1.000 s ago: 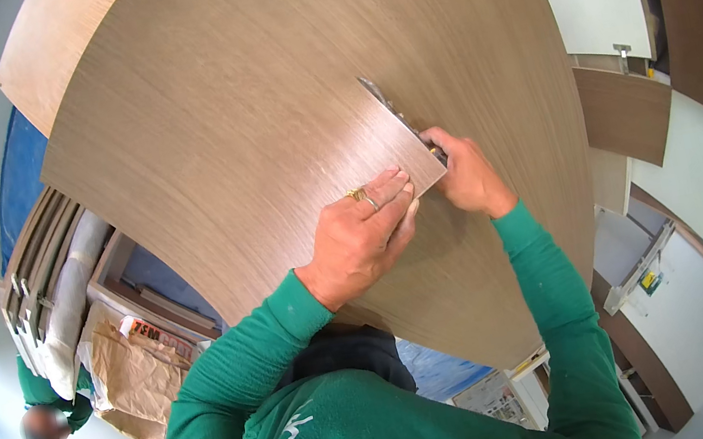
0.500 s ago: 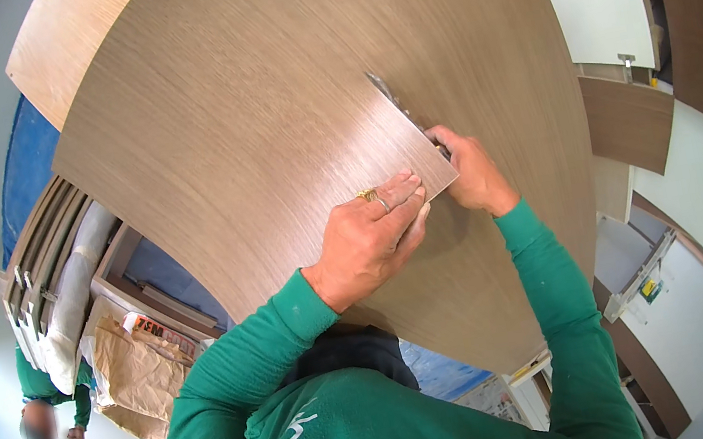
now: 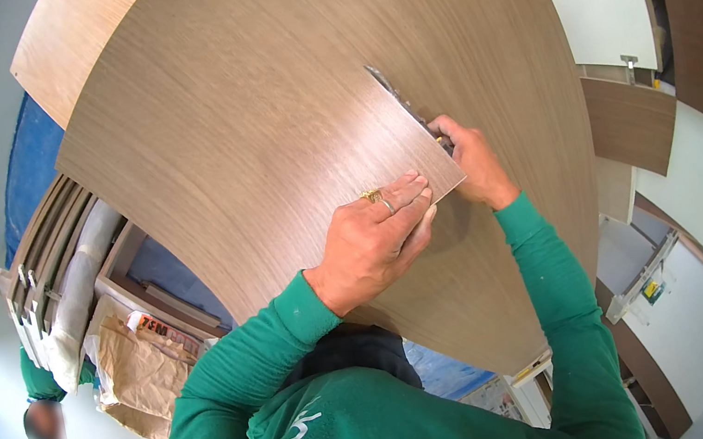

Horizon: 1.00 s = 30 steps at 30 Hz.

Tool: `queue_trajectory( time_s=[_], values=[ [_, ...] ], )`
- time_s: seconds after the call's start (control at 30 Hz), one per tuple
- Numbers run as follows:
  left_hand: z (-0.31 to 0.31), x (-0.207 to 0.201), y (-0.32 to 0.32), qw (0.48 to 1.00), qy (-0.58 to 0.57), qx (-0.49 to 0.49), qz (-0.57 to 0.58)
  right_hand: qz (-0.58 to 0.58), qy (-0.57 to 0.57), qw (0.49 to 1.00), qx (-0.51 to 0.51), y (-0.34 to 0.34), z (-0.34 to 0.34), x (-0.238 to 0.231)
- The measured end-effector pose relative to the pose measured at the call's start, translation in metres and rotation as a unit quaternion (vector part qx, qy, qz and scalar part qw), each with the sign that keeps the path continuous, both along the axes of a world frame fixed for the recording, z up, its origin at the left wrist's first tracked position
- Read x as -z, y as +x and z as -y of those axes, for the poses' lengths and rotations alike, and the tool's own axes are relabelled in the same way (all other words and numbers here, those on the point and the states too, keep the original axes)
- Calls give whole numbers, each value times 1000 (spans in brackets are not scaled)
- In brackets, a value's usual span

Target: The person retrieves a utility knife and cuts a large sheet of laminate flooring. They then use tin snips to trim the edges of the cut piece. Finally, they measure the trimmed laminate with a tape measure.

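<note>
A wood-grain sheet [image 3: 299, 135] with a straight cut corner lies over a broad panel of the same grain [image 3: 478, 84]. My left hand [image 3: 373, 236] rests on the sheet near that corner, palm down, fingers stretched out side by side; rings show on them. Just past the sheet's right edge, my right hand [image 3: 478, 161] is closed round a slim metal tool [image 3: 392, 88]. Its narrow dark part runs up along the edge, away from me. The sheet and my fingers hide much of the tool, so its exact kind cannot be made out.
Wrapped boards [image 3: 64, 270] and crumpled brown paper [image 3: 140, 365] are stacked at the left, with a person in green [image 3: 42, 382] beyond. White and brown cabinet panels [image 3: 601, 6] stand at the right. A pale wood board [image 3: 71, 43] sticks out at the far left.
The sheet's corner and my left hand have shifted slightly right. My right hand and the tool have moved a little up along the edge. The other person has shifted and leans lower.
</note>
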<state>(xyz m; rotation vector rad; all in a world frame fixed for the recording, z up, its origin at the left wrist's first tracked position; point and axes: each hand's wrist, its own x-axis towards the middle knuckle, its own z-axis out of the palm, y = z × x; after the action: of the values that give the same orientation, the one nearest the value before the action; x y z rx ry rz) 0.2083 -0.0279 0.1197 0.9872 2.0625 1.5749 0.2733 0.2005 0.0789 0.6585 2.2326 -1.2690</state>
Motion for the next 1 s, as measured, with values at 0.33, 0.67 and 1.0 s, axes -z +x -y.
queue_trajectory(
  time_s=[0.33, 0.67, 1.0],
  values=[
    [3, -10, -7, 1000, 3, -3, -2, 8, 4, 1000, -27, -12, -2, 1],
    [4, -19, -14, 1000, 7, 2, 28, -11, 10, 1000, -18, -25, 1, 4],
    [7, -25, -21, 999, 19, -1, 31, 36, 11, 999, -7, -39, 7, 4]
  ],
)
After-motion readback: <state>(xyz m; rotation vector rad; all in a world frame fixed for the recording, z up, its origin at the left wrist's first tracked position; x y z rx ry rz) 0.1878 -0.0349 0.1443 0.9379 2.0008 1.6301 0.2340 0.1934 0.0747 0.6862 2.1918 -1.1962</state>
